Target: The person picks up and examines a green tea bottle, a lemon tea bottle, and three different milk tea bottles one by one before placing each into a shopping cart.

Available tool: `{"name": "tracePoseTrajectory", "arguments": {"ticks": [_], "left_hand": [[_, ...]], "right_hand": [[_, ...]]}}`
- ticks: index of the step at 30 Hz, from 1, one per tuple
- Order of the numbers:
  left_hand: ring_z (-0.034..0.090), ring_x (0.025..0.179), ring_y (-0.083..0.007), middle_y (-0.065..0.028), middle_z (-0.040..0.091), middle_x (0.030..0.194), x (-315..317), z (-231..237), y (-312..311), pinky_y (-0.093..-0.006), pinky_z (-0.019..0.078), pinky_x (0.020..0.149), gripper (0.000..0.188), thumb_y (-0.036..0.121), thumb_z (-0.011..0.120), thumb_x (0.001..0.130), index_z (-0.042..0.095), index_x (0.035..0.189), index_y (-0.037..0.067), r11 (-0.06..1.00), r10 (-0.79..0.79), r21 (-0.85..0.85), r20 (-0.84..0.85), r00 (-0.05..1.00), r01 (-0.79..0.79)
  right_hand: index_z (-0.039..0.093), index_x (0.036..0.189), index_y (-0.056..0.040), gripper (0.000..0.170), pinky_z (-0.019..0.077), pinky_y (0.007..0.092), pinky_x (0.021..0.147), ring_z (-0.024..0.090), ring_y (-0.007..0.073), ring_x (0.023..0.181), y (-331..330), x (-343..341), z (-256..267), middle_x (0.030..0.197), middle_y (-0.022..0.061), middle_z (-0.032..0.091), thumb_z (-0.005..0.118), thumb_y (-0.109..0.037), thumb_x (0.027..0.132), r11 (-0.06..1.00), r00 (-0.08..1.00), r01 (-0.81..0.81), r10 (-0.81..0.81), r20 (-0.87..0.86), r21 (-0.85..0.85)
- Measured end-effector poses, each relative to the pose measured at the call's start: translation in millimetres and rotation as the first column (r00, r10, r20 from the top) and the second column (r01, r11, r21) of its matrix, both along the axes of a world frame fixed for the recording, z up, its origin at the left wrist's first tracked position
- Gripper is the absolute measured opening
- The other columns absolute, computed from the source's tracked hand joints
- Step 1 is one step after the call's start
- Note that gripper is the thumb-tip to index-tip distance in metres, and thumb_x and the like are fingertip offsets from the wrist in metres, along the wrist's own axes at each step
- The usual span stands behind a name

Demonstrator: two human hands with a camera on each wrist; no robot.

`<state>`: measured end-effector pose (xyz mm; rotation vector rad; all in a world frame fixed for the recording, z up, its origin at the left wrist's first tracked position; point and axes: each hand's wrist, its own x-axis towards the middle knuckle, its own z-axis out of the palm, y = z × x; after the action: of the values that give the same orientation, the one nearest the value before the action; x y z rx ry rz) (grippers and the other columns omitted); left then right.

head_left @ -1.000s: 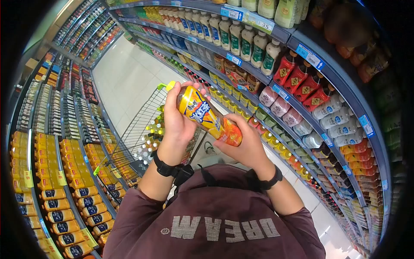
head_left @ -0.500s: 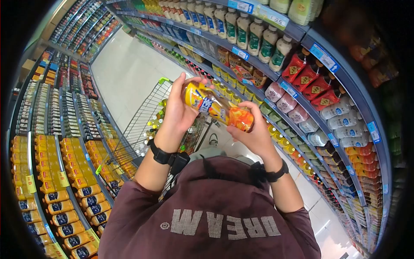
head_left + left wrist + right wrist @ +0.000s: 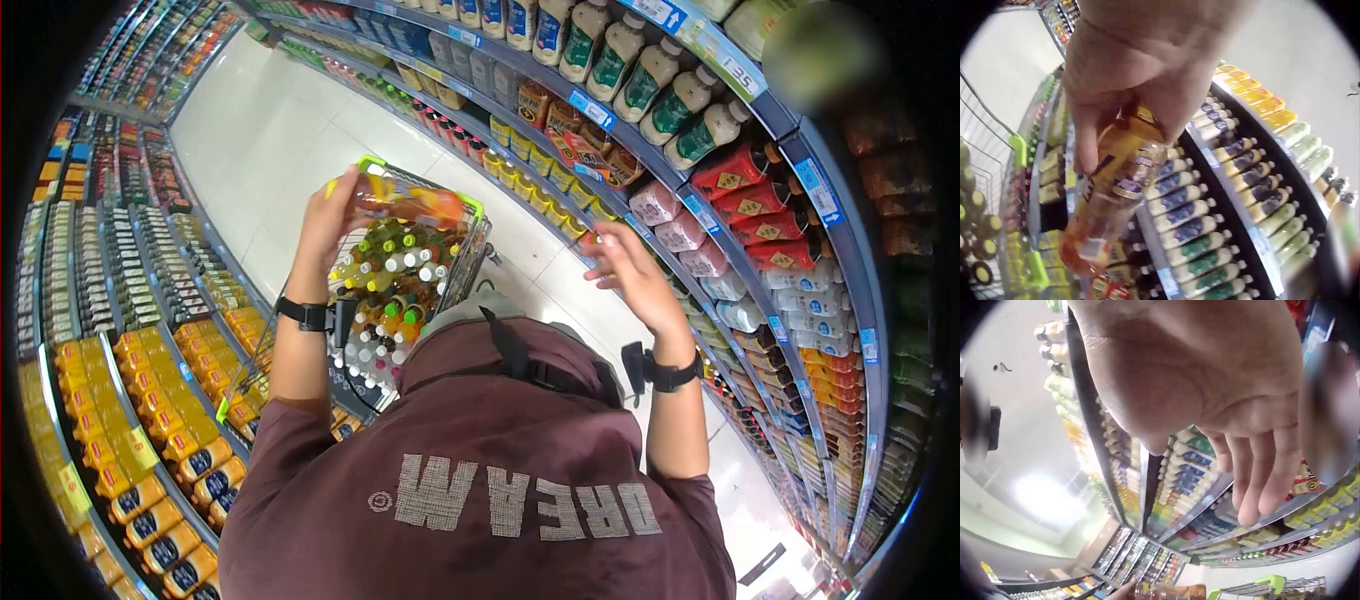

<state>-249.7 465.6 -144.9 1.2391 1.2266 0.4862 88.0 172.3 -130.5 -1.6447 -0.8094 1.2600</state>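
Observation:
My left hand grips an orange-and-yellow labelled drink bottle near its cap end, holding it over the far part of a wire shopping cart. In the left wrist view the left hand has fingers and thumb around the upper part of the bottle, whose base points down and to the left. The right hand is off the bottle, raised between cart and right-hand shelf, fingers loosely bent and holding nothing. In the right wrist view the right hand hangs with relaxed fingers.
Several bottles with green, yellow and white caps lie in the cart. Drink shelves run along the right, and rows of yellow bottles line the left. Pale floor tiles stretch ahead between them.
The right hand has let go of the bottle and moved to the right. The left hand has carried the bottle left, over the cart. The cart and its contents show more fully.

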Motion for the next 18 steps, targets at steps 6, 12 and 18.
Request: {"name": "tracePoseTrajectory", "arguments": {"ticks": [6,12,18], "left_hand": [[0.072,0.091,-0.0192,-0.0099,0.071,0.104,-54,-160,114,-0.0314,0.0607,0.075,0.049,0.042,0.071,0.097,0.063,0.125,0.002,0.953,0.302,0.076,-0.121,0.946,-0.294],[0.065,0.079,-0.016,-0.0082,0.067,0.097,-45,-302,164,-0.0303,0.0553,0.068,0.05,0.026,0.076,0.094,0.055,0.131,0.001,0.944,0.306,-0.103,-0.077,0.949,-0.313],[0.068,0.099,-0.0234,-0.0148,0.07,0.113,-24,-428,189,-0.0343,0.0561,0.082,0.064,0.025,0.084,0.085,0.053,0.135,-0.001,0.993,-0.068,-0.106,-0.207,0.976,0.047]], "right_hand": [[0.055,0.136,-0.0054,0.047,0.0541,0.0341,0.085,0.069,0.0196,0.096,-30,20,-30,0.117,0.0134,0.07,0.046,-0.044,0.11,0.943,0.957,0.28,-0.288,-0.024,-0.179],[0.057,0.133,-0.0029,0.042,0.0543,0.0334,0.086,0.069,0.0204,0.098,-26,7,-23,0.116,0.0127,0.07,0.049,-0.037,0.11,0.915,0.94,0.338,-0.337,0.046,-0.219],[0.057,0.132,-0.0032,0.036,0.0537,0.0326,0.089,0.068,0.0193,0.102,-20,-9,-9,0.117,0.0104,0.068,0.054,-0.031,0.109,0.884,0.918,0.395,-0.388,0.079,-0.248]]}}
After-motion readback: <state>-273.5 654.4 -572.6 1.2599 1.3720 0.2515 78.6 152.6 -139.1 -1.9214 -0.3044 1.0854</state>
